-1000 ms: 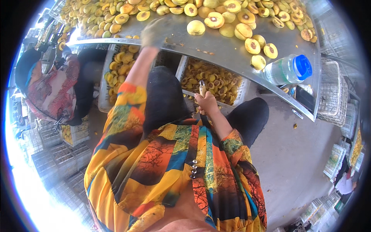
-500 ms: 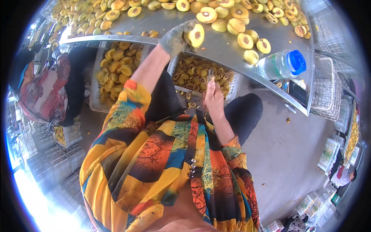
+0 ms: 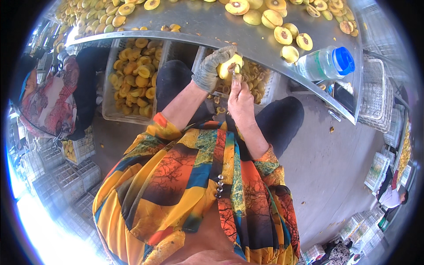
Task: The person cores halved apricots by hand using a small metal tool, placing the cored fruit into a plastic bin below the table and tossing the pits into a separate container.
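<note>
My left hand, in a grey glove, is closed round a yellow peach half just off the table's front edge, its cut face toward my right. The bare right hand grips a small metal pitting tool; its tip meets the brownish centre of the peach half. Most of the tool's handle is hidden by my fingers. Below both hands, between my knees, a white crate holds many small cut pieces of fruit. More peach halves lie cut side up on the metal table ahead.
A clear plastic jar with a blue lid lies on its side near the table's right edge. To my left stands a crate of peach halves, with a person beyond it. White crates stand at the right.
My left hand has drawn the peach half from over the table edge down toward me. My right hand has risen slightly, and its tool now touches the fruit.
</note>
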